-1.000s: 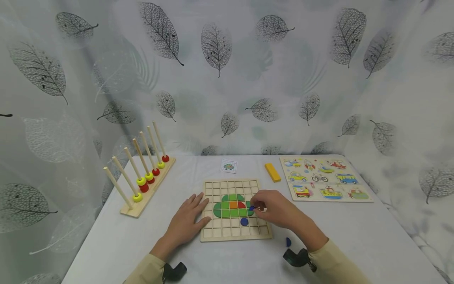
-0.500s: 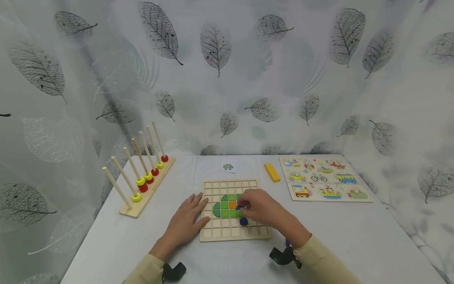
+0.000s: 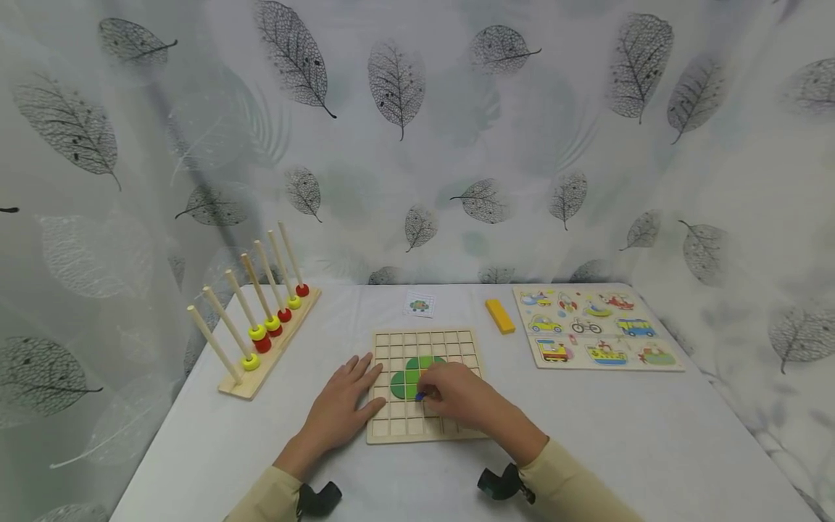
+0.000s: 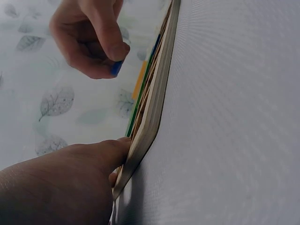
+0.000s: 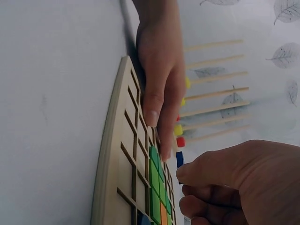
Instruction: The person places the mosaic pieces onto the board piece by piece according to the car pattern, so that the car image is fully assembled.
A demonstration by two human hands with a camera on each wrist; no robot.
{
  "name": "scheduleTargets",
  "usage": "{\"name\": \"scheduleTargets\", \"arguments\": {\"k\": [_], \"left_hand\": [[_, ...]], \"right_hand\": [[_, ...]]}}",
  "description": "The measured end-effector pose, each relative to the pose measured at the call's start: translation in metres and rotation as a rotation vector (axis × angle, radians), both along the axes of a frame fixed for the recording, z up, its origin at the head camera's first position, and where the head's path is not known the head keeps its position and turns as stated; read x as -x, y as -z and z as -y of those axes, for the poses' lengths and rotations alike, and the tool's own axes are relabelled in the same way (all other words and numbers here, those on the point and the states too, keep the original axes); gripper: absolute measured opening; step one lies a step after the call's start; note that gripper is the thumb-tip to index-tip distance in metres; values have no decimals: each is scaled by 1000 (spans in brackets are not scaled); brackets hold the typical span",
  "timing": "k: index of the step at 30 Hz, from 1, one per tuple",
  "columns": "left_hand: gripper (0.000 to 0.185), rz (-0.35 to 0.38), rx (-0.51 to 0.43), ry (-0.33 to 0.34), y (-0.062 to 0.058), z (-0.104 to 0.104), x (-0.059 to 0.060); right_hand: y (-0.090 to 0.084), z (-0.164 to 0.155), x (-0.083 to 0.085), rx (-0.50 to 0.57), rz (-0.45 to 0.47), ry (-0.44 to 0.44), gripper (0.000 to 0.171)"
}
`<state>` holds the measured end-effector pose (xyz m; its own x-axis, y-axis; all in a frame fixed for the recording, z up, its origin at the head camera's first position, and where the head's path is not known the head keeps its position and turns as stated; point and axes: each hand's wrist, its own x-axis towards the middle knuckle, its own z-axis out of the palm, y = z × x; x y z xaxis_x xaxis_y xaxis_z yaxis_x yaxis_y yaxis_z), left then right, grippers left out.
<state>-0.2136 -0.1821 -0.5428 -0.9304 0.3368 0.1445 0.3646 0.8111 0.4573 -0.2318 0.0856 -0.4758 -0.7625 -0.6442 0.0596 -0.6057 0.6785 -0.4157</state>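
Observation:
My left hand (image 3: 342, 406) rests flat at the left edge of a wooden grid board (image 3: 391, 431), fingers straight and thumb touching the frame. Between thumb and fingertips my right hand (image 3: 459, 391) pinches a small blue tile (image 3: 420, 396). The left wrist view shows this blue tile (image 4: 116, 68) held above the board, apart from it. Green tiles (image 3: 412, 377) fill several squares in the middle of the grid. An orange tile (image 5: 163, 213) and another blue tile (image 5: 143, 219) show in the right wrist view. My right hand hides the right part of the pattern in the head view.
A small picture card (image 3: 420, 304) lies behind the board, with a yellow block (image 3: 500, 317) to its right. At the back right is a vehicle puzzle board (image 3: 596, 326). A peg stand (image 3: 274, 341) with red and yellow rings stands at left.
My right hand has moved left across the board with the blue tile, from the pattern's right side towards its middle. It now covers the orange tile. My left hand stays put.

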Motion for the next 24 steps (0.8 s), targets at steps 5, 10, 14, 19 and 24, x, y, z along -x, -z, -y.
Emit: {"name": "scheduleTargets", "arguments": {"k": [5, 10, 14, 19, 24], "left_hand": [[66, 1, 2, -1, 0, 0, 0], [66, -2, 2, 0, 0, 0, 0], [66, -6, -3, 2, 0, 0, 0], [65, -3, 1, 1, 0, 0, 0], [65, -2, -2, 1, -1, 0, 0]], "right_hand": [[8, 4, -1, -45, 6, 11, 12], [13, 8, -1, -67, -7, 2, 9], [18, 11, -1, -74, -27, -19, 8], [20, 14, -1, -91, -66, -42, 9], [21, 16, -1, -95, -78, -45, 10]]}}
